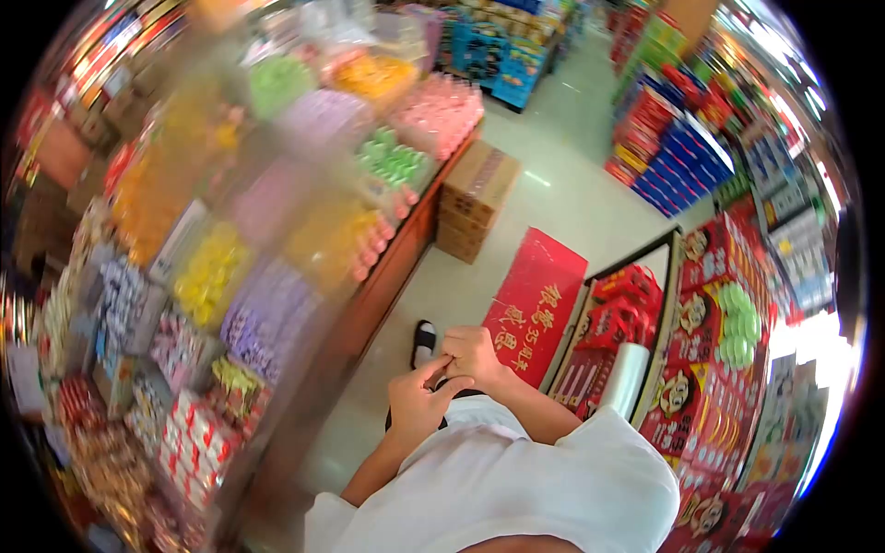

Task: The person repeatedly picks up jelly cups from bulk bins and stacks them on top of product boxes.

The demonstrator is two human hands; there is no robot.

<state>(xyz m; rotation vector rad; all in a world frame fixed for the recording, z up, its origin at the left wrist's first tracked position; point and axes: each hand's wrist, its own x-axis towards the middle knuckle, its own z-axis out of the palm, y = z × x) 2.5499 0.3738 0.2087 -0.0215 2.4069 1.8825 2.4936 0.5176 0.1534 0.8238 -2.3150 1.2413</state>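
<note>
In front of the white shirt (525, 475), my two hands meet at the middle of the view. My left hand (419, 401) has its thumb and fingers drawn together against the other hand. Curled closed, my right hand (470, 353) touches the left fingertips. Anything between the fingers is too small or hidden to name. A foot in a dark shoe with a white sock (424, 341) shows just beyond the hands.
Left, a wooden-edged counter (387, 276) holds bins of colourful wrapped goods. Ahead are stacked cardboard boxes (479, 184) and a red floor mat (539, 295). Right stand a rack of red packages (613, 318), red display boxes (701, 369) and a blue-and-red stack (678, 152).
</note>
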